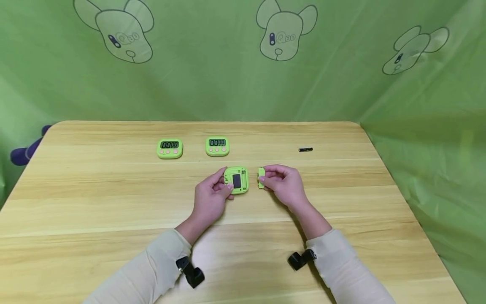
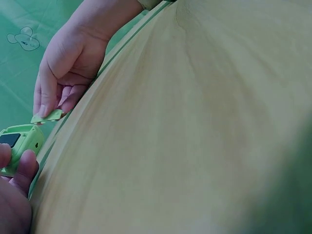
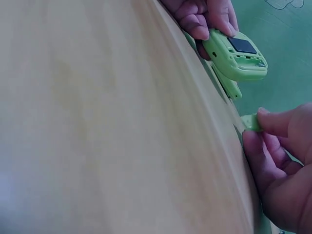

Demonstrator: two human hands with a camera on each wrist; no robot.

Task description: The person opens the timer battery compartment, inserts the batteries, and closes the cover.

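Note:
My left hand (image 1: 211, 195) grips a green digital timer (image 1: 244, 180), its back turned up with a dark rectangle in the middle. Along the timer's right side the battery slot lies uncovered, and the right wrist view shows that slot (image 3: 249, 62) with no battery visible in it. Between thumb and fingers, my right hand (image 1: 285, 185) pinches a small green battery cover (image 1: 261, 177), a short gap to the right of the timer. In the left wrist view the cover (image 2: 48, 117) is seen near the timer (image 2: 30, 141).
Two more green timers, one at the left (image 1: 169, 149) and one nearer the middle (image 1: 217, 146), lie face up beyond my hands, their displays showing digits. A black battery (image 1: 305, 149) lies at the back right of the wooden table (image 1: 114, 202). Green cloth (image 1: 212, 84) hangs behind.

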